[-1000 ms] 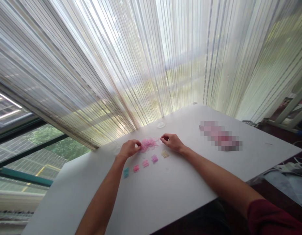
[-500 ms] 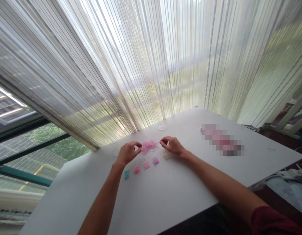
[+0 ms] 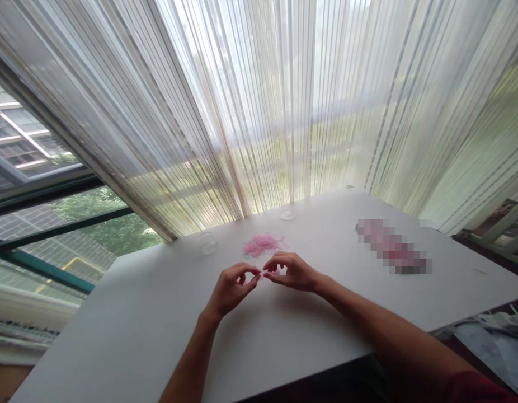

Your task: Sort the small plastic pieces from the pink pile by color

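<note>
My left hand (image 3: 238,284) and my right hand (image 3: 290,271) meet fingertip to fingertip above the white table (image 3: 158,319). Each pinches thumb against forefinger, and a thin pink strand (image 3: 262,273) shows between the two pinches. Its ends are too small to make out. Just beyond my fingers lies a loose tangled pile of pink strands (image 3: 264,245). Some pink and purple shows under my right fingers; the row of small coloured bundles is otherwise hidden behind my hands.
A clear round dish (image 3: 288,214) stands near the table's far edge, and another clear round piece (image 3: 208,244) lies left of the pile. A blurred-out pinkish item (image 3: 391,246) lies at right. A sheer striped curtain (image 3: 276,112) hangs along the far edge.
Both hands have left the sides of the pink pile, come nearer to me and closed in on each other. They now cover the row of coloured bundles. The view has shifted slightly.
</note>
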Tool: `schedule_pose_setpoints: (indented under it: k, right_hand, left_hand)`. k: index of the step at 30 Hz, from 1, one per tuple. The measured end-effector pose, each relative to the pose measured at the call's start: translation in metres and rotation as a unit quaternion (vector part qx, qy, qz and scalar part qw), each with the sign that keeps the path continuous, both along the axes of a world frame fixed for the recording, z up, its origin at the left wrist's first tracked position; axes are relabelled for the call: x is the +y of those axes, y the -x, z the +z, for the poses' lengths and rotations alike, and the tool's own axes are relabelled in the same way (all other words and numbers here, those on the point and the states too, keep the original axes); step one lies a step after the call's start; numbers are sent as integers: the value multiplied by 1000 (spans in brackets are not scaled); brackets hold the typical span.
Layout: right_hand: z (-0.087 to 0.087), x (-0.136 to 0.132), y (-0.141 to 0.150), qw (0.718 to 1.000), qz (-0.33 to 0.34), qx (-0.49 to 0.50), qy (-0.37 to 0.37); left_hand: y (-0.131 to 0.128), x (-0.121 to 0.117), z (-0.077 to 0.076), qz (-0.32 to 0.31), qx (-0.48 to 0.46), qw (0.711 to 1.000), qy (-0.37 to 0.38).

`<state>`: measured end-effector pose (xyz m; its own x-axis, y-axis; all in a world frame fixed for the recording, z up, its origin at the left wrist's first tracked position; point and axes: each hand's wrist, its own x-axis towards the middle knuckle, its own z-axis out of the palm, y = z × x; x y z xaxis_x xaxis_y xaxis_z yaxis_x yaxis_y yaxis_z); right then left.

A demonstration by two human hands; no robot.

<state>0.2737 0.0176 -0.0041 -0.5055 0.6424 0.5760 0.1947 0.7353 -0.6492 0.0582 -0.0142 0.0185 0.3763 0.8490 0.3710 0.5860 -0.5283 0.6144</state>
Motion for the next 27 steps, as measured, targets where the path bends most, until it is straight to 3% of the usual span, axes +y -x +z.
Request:
schedule_pose_setpoints:
  k: [8,27]
  right_hand:
    - [3,-6,1,1000,14,-13,23]
    - [-2,-6,2,1000,9,-21,8]
  left_hand:
    - [2,-3,-12,-16,-8,1000,11]
    - [4,-7,-17,3,9,1000,-2]
